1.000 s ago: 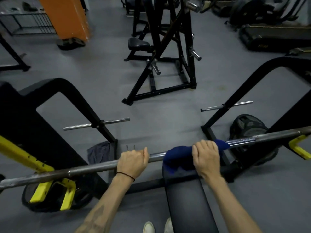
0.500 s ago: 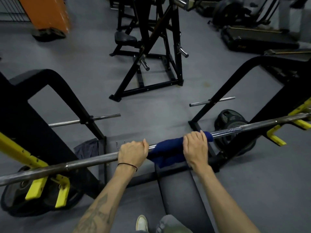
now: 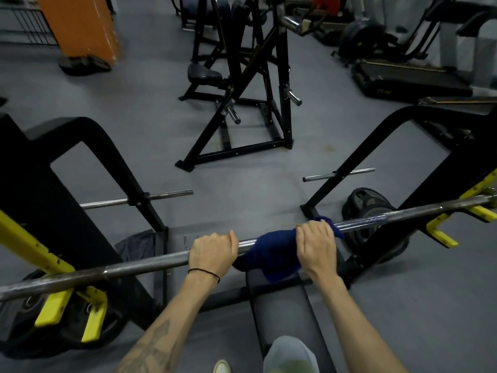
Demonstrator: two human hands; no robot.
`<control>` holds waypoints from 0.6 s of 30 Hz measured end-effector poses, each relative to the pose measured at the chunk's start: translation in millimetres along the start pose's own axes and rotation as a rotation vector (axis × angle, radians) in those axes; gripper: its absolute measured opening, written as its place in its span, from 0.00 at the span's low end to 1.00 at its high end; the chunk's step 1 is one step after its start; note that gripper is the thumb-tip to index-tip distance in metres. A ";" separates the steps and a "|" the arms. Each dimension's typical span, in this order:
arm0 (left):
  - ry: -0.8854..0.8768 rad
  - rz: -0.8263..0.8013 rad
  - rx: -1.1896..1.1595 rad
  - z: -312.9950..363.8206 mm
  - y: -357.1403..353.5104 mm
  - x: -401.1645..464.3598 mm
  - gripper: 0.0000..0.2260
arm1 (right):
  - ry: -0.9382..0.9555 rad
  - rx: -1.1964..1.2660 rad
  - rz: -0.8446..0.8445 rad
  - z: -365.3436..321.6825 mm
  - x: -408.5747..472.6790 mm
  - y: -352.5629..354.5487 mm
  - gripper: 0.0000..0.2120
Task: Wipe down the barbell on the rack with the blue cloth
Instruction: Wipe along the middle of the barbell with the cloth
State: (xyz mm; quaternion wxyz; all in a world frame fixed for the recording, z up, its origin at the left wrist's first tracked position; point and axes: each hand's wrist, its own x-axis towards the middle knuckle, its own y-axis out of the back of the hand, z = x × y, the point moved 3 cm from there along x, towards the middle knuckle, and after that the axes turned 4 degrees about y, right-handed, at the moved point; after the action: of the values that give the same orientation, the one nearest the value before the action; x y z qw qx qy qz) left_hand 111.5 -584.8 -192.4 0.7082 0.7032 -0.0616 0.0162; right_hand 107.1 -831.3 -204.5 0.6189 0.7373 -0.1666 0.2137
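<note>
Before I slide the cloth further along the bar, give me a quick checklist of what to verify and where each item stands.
1. Blue cloth wrapped on the barbell: ok, it drapes over the bar under the right hand.
2. Right hand grips cloth and bar: ok, fingers curl over both.
3. Left hand steadies the bar: ok, it grips bare steel beside the cloth.
4. Bar seated on the yellow hooks: cannot tell, the contact points are partly hidden.
5. Path to the right free: ok, bare bar up to the hook.
6. Loose cloth clear of the bench pad: cannot tell.
</note>
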 end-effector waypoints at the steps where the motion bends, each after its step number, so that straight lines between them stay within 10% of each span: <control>1: 0.022 -0.002 -0.005 0.4 2.1 -0.4 0.23 | -0.087 -0.013 0.015 -2.1 -1.3 -2.6 0.16; 8: -0.028 0.093 -0.061 0.5 -16.7 8.6 0.25 | 0.087 0.234 -0.038 -117.2 -25.0 -29.1 0.15; 18: 0.127 0.172 -0.107 6.3 -12.0 11.5 0.26 | 0.240 0.064 0.061 -3.3 13.1 -15.1 0.15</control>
State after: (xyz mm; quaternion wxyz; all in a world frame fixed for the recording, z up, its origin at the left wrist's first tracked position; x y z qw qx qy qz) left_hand 123.8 -592.0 -203.1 0.7433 0.6539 -0.0774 0.1180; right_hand 125.7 -825.1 -209.9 0.6035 0.7205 -0.1070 0.3244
